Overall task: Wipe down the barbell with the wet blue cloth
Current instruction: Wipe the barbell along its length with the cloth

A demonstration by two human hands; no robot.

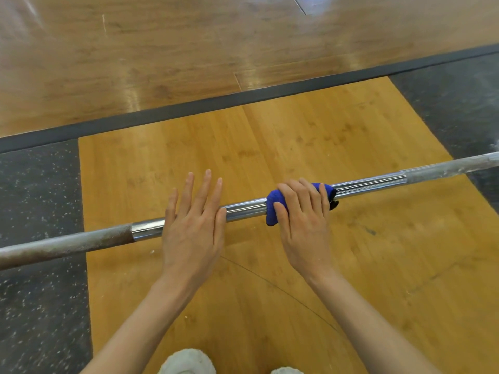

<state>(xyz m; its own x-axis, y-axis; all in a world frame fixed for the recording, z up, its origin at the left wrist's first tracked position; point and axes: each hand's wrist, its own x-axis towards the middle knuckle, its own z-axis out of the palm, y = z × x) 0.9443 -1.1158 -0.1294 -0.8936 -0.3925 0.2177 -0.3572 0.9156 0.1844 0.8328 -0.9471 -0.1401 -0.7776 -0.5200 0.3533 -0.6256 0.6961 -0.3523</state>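
The barbell (245, 206) is lying across the floor platform (297, 136), left to right. The left hand (193, 225) is resting on it; the right hand (302, 214), just beside, is gripping the cloth (272, 209) around it. 2 shoes (186, 361) are standing nearer the viewer.

A yellow wooden platform (297, 147) fills mid-frame, with speckled black rubber mats (37, 190) left and right. A dark strip (216, 103) separates glossy wood flooring (162, 49) above.

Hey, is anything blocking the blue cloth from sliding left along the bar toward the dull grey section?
Yes. The left hand rests flat with straight fingers on the shiny steel barbell, between the wet blue cloth gripped by the right hand and the grey section. To the right, nothing visible blocks it.
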